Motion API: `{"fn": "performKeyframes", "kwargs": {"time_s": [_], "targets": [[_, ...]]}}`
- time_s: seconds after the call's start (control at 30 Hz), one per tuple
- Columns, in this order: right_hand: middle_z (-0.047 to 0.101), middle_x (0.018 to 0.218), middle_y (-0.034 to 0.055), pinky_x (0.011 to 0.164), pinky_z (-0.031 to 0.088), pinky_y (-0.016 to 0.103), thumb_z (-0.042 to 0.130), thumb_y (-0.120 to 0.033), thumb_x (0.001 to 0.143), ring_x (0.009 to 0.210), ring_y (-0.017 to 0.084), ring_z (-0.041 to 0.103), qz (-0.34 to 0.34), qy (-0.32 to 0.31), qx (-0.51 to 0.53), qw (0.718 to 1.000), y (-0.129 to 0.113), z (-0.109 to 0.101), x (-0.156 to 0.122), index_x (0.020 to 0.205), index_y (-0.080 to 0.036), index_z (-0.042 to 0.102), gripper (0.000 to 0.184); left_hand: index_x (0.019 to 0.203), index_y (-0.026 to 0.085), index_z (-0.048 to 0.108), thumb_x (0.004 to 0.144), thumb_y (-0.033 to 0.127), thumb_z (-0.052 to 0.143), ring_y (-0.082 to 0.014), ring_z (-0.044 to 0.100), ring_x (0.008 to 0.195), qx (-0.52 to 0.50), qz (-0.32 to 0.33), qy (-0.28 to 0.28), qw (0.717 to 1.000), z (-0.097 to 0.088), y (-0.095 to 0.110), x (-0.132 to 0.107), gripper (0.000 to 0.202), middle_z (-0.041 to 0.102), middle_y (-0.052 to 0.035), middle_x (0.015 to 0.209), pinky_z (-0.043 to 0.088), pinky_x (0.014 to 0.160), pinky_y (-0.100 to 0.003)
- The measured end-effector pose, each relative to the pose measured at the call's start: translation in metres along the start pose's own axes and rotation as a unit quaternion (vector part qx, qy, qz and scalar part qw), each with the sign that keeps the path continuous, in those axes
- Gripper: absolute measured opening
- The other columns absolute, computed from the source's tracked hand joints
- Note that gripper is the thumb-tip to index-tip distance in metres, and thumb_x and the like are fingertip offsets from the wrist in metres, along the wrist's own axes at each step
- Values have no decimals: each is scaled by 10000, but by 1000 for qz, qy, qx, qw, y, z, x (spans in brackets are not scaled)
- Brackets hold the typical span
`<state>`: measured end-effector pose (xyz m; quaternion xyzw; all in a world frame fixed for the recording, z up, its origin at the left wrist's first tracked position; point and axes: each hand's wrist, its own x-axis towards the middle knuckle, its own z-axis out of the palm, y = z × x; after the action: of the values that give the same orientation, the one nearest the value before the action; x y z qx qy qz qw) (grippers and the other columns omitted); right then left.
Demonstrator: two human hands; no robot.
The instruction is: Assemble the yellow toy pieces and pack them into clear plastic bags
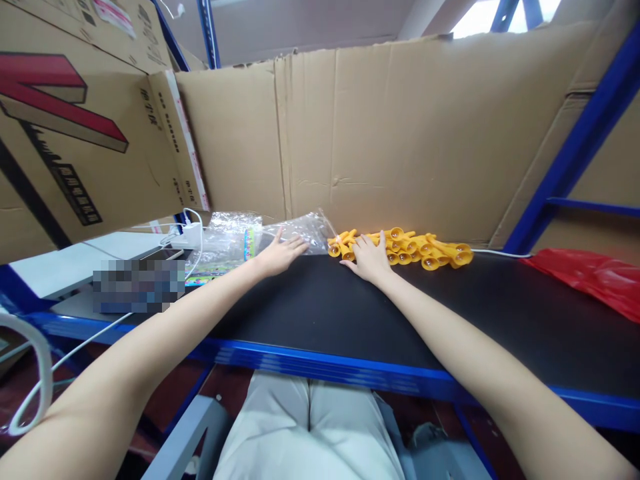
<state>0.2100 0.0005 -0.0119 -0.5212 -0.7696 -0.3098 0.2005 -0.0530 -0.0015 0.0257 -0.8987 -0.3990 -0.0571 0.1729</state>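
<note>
My left hand [281, 254] lies flat with fingers stretched out on the edge of a clear plastic bag [300, 233] at the back of the black tabletop [320, 307]. My right hand [369, 257] rests palm down with fingers spread on the left end of a pile of several small yellow plastic parts [415, 247]. The pile runs to the right along the cardboard wall [380, 133]. Neither hand grips anything that I can see.
More clear bags with colourful printed cards [225, 250] lie left of my left hand, beside a white charger and cable [190, 235]. A red plastic bag [595, 277] lies at the far right. Cardboard boxes [75, 133] stand at left. A blue shelf edge [325, 363] fronts the table.
</note>
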Motion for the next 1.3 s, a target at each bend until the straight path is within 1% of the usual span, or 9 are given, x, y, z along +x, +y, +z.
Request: {"fn": "performKeyframes", "kwargs": {"time_s": [0.13,0.33,0.43,0.53,0.67,0.83,1.0,1.13,1.3], "targets": [[541,1133,163,963,8,616,366,-496,822,1138,297,379,17,-17,6,1000,0,-1,2,1064,-146,564,469,1268,354,382,800,69,298,-131,168,1316,-55,42,-54,996,8,2,-5,555,299,23,1398,-87,1034,-466],[546,1102,151,956,-8,623,414,-441,800,1103,303,380,9,-21,4,1000,-4,3,7,1028,-157,583,401,1189,376,482,765,134,410,-183,224,1301,-137,6,-78,987,11,-2,-9,493,340,27,1375,-36,1038,-480],[551,1070,157,975,-23,591,421,-368,787,1079,298,396,1,-30,17,999,-6,3,9,1007,-137,586,359,1101,346,570,697,189,495,-214,335,1245,-182,-41,-123,975,4,-2,-2,440,415,30,1329,130,1046,-411],[561,1028,154,976,55,567,416,-351,780,1026,288,436,26,-34,41,998,-3,-2,13,979,-124,577,342,920,249,667,725,373,480,-214,522,1055,-236,-90,-158,955,-5,0,8,297,608,-10,1114,334,932,-294],[584,935,142,889,260,512,460,-379,760,942,284,497,120,-11,92,988,8,-17,23,885,-116,568,311,800,149,656,807,519,284,-179,601,778,-264,-115,-148,946,-6,7,19,525,672,-60,837,417,746,-246],[607,844,93,710,416,362,504,-426,749,755,207,574,206,-12,315,927,23,-43,26,874,-147,536,307,977,102,553,739,625,350,-237,583,871,-210,-155,-132,956,7,23,26,609,630,-139,967,418,725,-273],[591,703,29,542,416,251,570,-380,730,555,120,556,148,-124,538,820,21,-69,7,890,-158,508,280,1158,102,384,639,687,443,-262,521,1026,-250,-157,-160,942,13,30,24,784,515,-178,1177,395,801,-284],[569,640,5,563,413,258,575,-388,724,550,110,535,91,-205,550,805,23,-80,-11,831,-152,519,265,1168,119,385,617,680,478,-254,508,1038,-280,-143,-174,933,13,23,21,791,508,-157,1184,384,807,-271],[581,722,21,593,421,268,573,-396,712,632,126,554,63,-299,539,785,37,-72,-25,914,-144,518,328,1137,145,423,574,689,510,-240,538,958,-296,-147,-176,927,15,13,19,788,559,-121,1103,398,733,-257]]}}
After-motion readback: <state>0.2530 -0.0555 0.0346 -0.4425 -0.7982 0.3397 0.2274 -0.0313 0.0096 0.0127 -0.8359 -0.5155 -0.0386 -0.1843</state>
